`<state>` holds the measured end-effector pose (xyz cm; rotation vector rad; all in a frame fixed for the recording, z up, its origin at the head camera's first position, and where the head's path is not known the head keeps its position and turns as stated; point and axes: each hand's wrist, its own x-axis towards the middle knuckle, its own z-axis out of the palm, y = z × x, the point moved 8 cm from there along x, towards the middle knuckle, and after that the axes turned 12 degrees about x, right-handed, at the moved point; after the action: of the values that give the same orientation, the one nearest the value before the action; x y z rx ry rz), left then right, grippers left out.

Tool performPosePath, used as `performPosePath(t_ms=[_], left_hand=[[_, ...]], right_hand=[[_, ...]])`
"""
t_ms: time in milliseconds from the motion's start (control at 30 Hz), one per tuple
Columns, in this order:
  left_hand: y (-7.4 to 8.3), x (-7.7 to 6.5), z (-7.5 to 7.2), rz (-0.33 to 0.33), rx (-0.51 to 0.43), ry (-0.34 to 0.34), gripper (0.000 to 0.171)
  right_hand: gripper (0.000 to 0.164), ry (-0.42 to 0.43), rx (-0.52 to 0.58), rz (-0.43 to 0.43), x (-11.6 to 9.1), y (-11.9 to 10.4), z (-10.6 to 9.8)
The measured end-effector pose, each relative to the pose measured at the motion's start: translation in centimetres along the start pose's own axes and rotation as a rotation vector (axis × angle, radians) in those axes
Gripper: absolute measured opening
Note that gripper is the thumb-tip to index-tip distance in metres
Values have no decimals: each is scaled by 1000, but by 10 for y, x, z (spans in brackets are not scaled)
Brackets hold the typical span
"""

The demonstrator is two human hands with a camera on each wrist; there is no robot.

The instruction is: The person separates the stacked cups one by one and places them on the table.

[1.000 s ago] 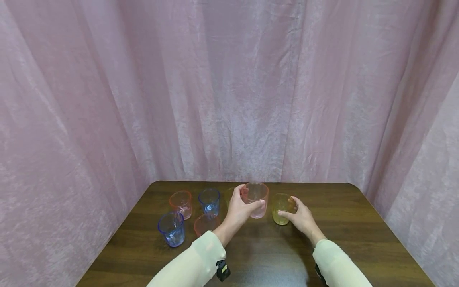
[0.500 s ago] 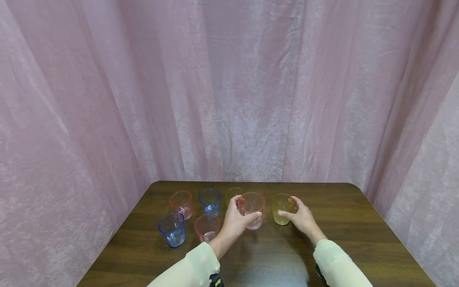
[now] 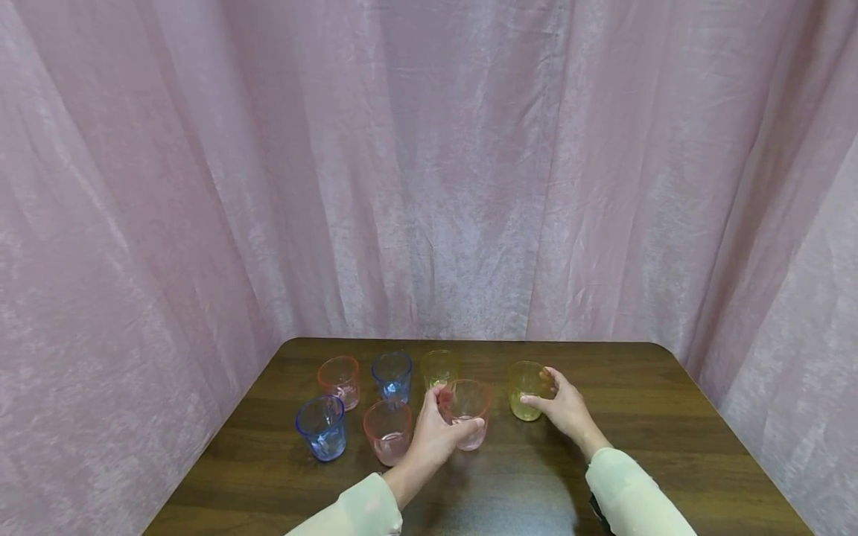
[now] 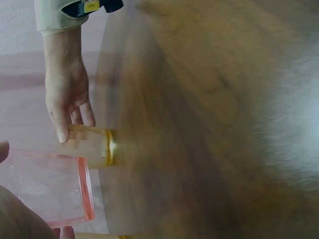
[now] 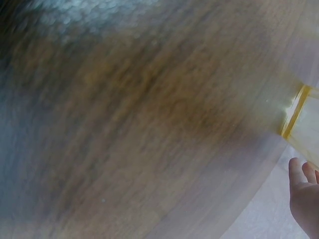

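My left hand (image 3: pixel 431 435) grips a clear pink glass (image 3: pixel 467 418) by its side, thumb at the near wall and fingers behind it. In the left wrist view this pink glass (image 4: pixel 47 189) shows close to the camera. My right hand (image 3: pixel 568 411) holds a yellow glass (image 3: pixel 526 398) upright on the table, thumb in front and fingertips round the far side. A second yellow glass (image 3: pixel 440 365) stands behind my left hand, partly hidden by it. Left of that hand is another pink glass (image 3: pixel 387 432).
A blue glass (image 3: pixel 392 376) and a pink glass (image 3: pixel 339 383) stand at the back left, with another blue glass (image 3: pixel 323 428) nearer on that side. The brown wooden table (image 3: pixel 670 447) has rounded far corners. Pink curtains (image 3: pixel 429 186) hang behind it.
My left hand has brought its pink glass nearer to me, lower and slightly left, uncovering the rear yellow glass and the pink glass beside it. My right hand has stayed put.
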<state>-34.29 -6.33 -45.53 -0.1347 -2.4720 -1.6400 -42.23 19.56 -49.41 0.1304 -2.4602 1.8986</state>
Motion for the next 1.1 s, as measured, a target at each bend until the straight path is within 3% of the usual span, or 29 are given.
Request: performPosePath(t_ms=[467, 800, 1100], left_hand=[[-22, -16, -1, -23, 97, 4, 91], [-26, -26, -2, 3, 80, 12, 84], [-31, -31, -2, -20, 109, -14, 86]], right_hand=[[98, -3, -8, 15, -1, 1, 1], [98, 0, -13, 25, -1, 2, 1], [98, -6, -10, 29, -2, 0, 1]])
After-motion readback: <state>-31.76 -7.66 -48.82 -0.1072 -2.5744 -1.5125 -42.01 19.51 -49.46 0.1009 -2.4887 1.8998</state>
